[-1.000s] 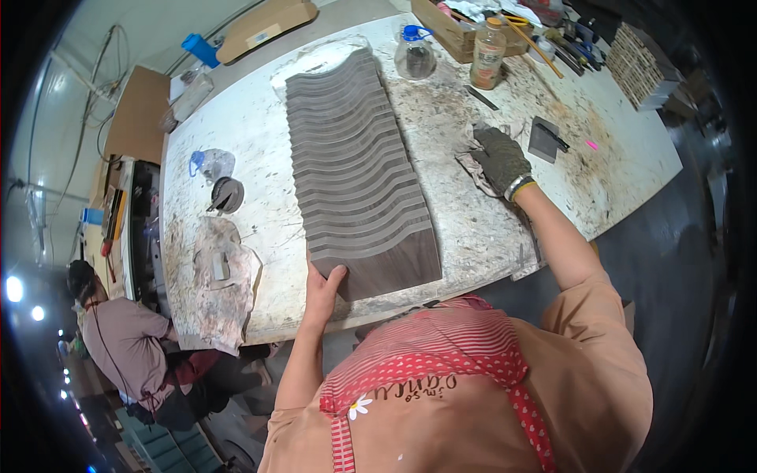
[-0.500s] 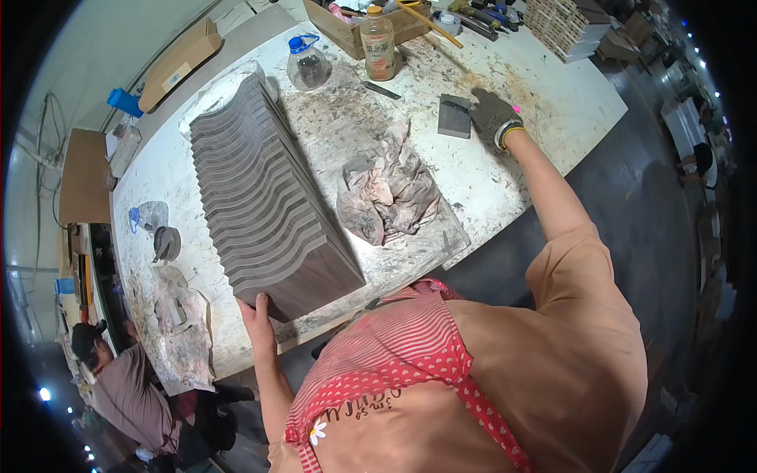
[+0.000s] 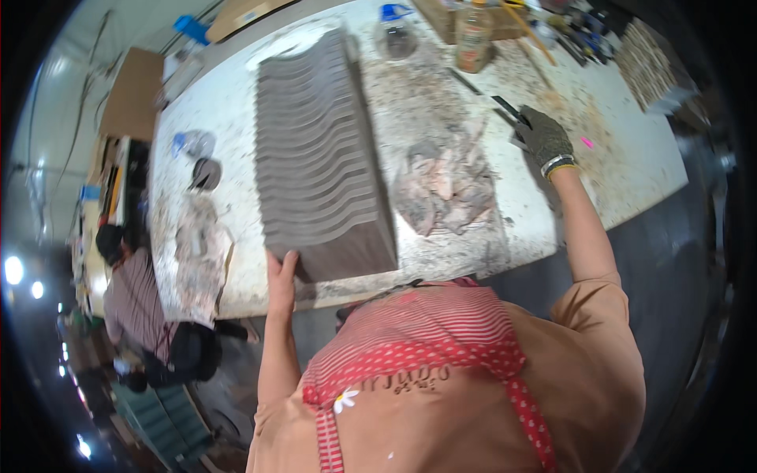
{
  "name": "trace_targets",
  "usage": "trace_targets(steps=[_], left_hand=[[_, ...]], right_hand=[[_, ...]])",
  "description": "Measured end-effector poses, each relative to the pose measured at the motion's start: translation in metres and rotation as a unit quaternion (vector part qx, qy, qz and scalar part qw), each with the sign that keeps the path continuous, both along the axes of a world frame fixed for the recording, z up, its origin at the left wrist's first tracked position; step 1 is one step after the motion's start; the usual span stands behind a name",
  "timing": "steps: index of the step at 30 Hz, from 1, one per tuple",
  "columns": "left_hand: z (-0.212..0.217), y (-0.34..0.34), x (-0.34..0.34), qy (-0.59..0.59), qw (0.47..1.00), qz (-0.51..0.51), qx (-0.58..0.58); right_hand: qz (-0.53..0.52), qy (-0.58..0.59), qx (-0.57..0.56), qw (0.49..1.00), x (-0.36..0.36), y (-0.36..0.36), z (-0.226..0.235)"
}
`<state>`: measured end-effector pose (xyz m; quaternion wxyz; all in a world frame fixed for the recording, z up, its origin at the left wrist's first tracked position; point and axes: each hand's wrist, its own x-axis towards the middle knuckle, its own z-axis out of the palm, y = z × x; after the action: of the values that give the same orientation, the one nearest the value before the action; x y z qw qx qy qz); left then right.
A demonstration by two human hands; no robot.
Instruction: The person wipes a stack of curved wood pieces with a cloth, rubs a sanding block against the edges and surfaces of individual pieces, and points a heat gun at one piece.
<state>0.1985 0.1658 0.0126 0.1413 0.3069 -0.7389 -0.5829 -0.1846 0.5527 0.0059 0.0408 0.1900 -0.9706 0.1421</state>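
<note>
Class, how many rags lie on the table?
2: a crumpled rag right of the stack, a flatter rag near the left edge of the table. Others may be hidden behind the stack.

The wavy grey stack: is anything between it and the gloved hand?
Yes: a crumpled cloth lies on the table between the gloved right hand and the near half of the stack. The left hand touches its corner.

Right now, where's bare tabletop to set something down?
Two patches: the white strip between the wavy stack and the dark round item, and the stained stretch between the pink piece and the table's right edge. Crowded: the far side, with blue-capped jug, bottle and wooden box.
</note>
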Motion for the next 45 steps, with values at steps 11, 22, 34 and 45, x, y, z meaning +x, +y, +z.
trace_targets(steps=[11, 22, 34, 45], left_hand=[[0.002, 0.004, 0.005, 0.018, 1.0, 0.018, 0.014], [0.003, -0.005, -0.006, 0.048, 0.999, -0.014, 0.0], [-0.008, -0.021, 0.004, 0.045, 0.99, -0.088, -0.105], [-0.027, -0.051, -0.004, 0.085, 0.959, -0.2, -0.181]], right_hand=[[-0.032, 0.026, 0.114, 0.993, -0.016, -0.037, 0.003], [0.017, -0.179, -0.097, 0.979, -0.047, 0.046, -0.054], [-0.174, -0.164, -0.269, 0.933, -0.013, 0.044, -0.028], [0.436, 0.126, -0.062, 0.889, 0.295, -0.296, 0.094]])
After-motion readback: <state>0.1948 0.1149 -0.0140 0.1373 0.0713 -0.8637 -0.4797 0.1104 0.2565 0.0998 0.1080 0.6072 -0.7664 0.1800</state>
